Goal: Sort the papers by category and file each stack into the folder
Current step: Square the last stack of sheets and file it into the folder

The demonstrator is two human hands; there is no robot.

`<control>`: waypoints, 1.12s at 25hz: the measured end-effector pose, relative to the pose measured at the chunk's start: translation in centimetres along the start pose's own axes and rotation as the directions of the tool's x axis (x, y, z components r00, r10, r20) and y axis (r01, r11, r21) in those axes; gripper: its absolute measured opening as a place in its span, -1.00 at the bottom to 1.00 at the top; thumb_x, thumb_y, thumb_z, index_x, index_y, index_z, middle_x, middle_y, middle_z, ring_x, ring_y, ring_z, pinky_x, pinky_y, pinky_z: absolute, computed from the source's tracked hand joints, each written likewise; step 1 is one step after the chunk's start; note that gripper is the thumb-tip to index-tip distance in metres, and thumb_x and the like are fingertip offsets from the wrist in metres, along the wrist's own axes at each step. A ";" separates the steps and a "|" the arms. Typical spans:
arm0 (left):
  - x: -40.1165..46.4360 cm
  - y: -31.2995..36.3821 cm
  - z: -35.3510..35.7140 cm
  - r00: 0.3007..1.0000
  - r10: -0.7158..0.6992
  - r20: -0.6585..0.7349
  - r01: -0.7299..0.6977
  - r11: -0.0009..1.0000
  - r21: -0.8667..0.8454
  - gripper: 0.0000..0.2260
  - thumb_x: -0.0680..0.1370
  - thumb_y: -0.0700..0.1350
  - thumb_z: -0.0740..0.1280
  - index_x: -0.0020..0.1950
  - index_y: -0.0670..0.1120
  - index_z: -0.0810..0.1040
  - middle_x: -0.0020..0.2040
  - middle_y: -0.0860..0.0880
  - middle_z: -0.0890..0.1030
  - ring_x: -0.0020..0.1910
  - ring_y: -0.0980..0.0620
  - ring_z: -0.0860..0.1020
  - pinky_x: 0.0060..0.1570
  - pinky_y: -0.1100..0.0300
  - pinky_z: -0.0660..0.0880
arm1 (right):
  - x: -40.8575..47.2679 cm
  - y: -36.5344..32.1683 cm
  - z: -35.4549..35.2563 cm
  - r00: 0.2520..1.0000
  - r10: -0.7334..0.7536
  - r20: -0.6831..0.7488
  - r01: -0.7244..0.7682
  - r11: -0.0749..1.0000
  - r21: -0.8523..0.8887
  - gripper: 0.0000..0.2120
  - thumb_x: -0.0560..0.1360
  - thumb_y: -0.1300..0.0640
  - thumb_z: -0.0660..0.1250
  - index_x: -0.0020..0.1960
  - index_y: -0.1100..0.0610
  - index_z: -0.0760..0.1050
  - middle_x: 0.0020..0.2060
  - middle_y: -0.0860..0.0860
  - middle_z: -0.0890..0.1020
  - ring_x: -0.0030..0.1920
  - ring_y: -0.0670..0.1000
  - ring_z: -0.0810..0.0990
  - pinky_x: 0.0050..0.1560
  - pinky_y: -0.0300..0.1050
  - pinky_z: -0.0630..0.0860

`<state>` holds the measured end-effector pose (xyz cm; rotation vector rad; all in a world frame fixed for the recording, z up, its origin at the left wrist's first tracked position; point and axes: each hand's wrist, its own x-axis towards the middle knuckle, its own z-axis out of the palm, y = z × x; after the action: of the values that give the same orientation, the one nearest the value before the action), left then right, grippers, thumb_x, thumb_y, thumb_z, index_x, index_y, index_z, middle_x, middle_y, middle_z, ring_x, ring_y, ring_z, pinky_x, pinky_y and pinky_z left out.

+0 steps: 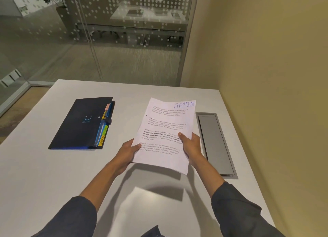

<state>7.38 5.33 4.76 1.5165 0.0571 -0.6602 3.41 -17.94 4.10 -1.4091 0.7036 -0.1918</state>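
1. White printed papers (164,135) marked "ADMIN", held above the table (53,165); sheet count unreadable.
2. Left hand (126,152) and right hand (191,146) each pinch a side edge, thumbs on top (fingers hidden beneath).
3. Dark folder (81,125) lies flat to the left, closed; coloured tabs protrude, one reads "SPORTS".
4. Grey metal cable hatch (216,144) just right.

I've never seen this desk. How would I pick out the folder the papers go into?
Start at the white table by the glass wall. Left of the "ADMIN" sheet held in both hands lies the folder, flat and dark navy. Coloured tabs, one yellow reading "SPORTS", along its right edge set it apart.
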 end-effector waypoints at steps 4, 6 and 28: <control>1.1 -0.5 -3.0 0.997 -0.021 -0.070 0.019 0.999 -0.029 -0.79 0.65 -0.21 0.19 0.21 -0.01 0.51 0.10 0.02 0.66 0.07 -0.01 0.64 0.12 0.04 0.54 | 0.2 0.5 2.6 0.984 0.135 0.115 -0.146 0.985 0.093 -0.77 0.52 0.18 0.43 0.16 0.20 0.59 0.01 0.09 0.71 -0.05 0.09 0.71 -0.15 -0.12 0.64; 1.9 -0.9 -5.1 0.994 -0.037 -0.104 0.033 0.998 -0.045 -0.80 0.64 -0.21 0.20 0.17 0.02 0.52 0.09 0.03 0.66 0.09 -0.03 0.63 0.19 -0.01 0.51 | 0.3 0.8 4.5 0.967 0.171 0.188 -0.183 0.982 0.045 -0.76 0.52 0.23 0.41 0.17 0.24 0.59 0.03 0.10 0.71 -0.04 0.09 0.70 -0.14 -0.14 0.64; 18.5 2.5 -13.2 0.877 -0.150 -0.457 0.043 0.971 -0.236 -0.53 0.62 -0.16 0.26 0.52 -0.04 0.24 0.24 0.06 0.30 0.13 0.07 0.35 0.07 0.25 0.27 | 5.4 3.8 11.8 0.992 0.073 0.107 -0.056 0.986 -0.155 -0.83 0.55 0.24 0.36 0.12 0.16 0.63 -0.03 0.00 0.73 0.01 0.01 0.71 0.10 -0.03 0.60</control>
<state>28.54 10.62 -2.12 1.4343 0.5673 -0.3329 13.07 -10.23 -1.28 -1.5277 0.6808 -0.0080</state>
